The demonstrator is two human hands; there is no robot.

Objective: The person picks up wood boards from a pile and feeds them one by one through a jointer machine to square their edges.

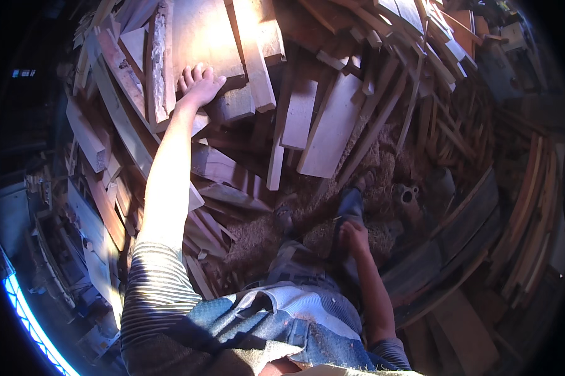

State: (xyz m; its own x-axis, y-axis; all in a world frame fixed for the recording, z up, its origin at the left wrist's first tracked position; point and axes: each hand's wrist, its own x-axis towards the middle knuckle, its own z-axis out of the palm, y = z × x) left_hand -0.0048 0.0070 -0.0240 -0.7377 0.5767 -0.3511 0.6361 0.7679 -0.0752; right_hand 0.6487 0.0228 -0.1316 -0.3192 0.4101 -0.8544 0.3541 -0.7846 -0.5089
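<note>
My left hand (pixel 201 86) is stretched forward, its fingers spread flat on the near end of a wide pale board (pixel 198 37) lying on top of the wood pile. A bark-edged plank (pixel 161 62) runs along the left side of that board, and a narrow beam (pixel 255 62) lies at its right. Down by my leg, my right hand (pixel 355 237) is closed with its fingers curled. Shadow hides what it holds, if anything. Beneath and beside the wide board, several cut boards jut out, among them a broad plank (pixel 332 128).
Shavings (pixel 257 241) cover the ground around my feet. Dark curved-looking boards (pixel 448 241) lie on the right, with long thin strips (pixel 527 207) beyond them. More planks (pixel 94 213) lean at the left. Thin offcuts (pixel 448 125) are heaped at the far right.
</note>
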